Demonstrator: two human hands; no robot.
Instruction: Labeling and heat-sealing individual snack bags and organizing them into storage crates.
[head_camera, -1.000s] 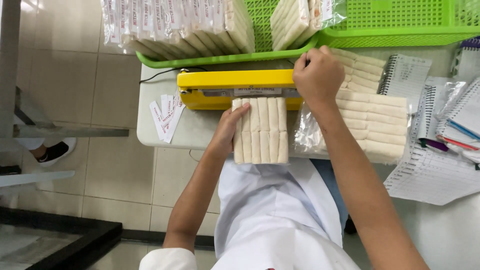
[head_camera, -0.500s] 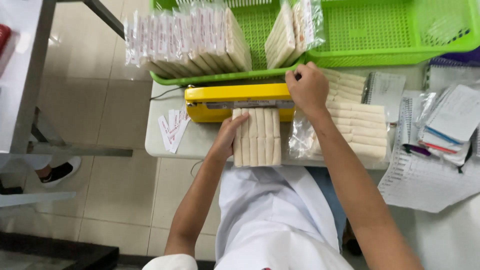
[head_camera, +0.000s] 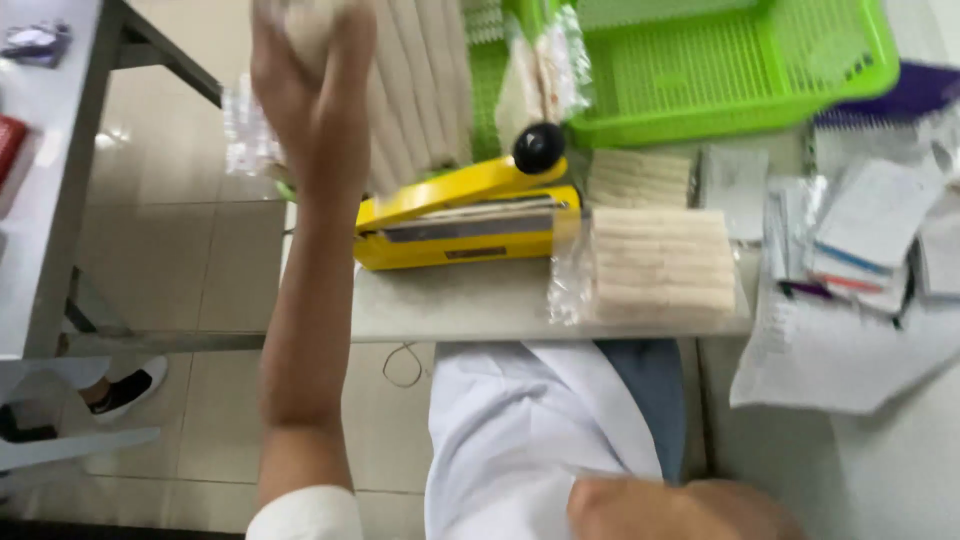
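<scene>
left hand (head_camera: 310, 80) raised over the table's far left, fingers clamped on a clear packet of pale sticks (head_camera: 400, 90).

the packet hangs above the stacked packets (head_camera: 245, 130) by the green basket (head_camera: 730, 70), blurred, so its lower edge is probably free. near it, the yellow heat sealer (head_camera: 465, 215) has its arm up, black knob (head_camera: 538, 147) topmost; a filled bag (head_camera: 660, 265) lies just right. right hand (head_camera: 670, 510) low at the frame's foot; its fingers cannot be told.

We see a pale grey tabletop (head_camera: 450, 300) carrying a yellow heat sealer (head_camera: 465, 222) with its arm raised, a bagged stack of pale sticks (head_camera: 660, 265) just beside it, a green basket (head_camera: 740, 70) behind — and loose papers and notebooks (head_camera: 860, 260) to one side.
</scene>
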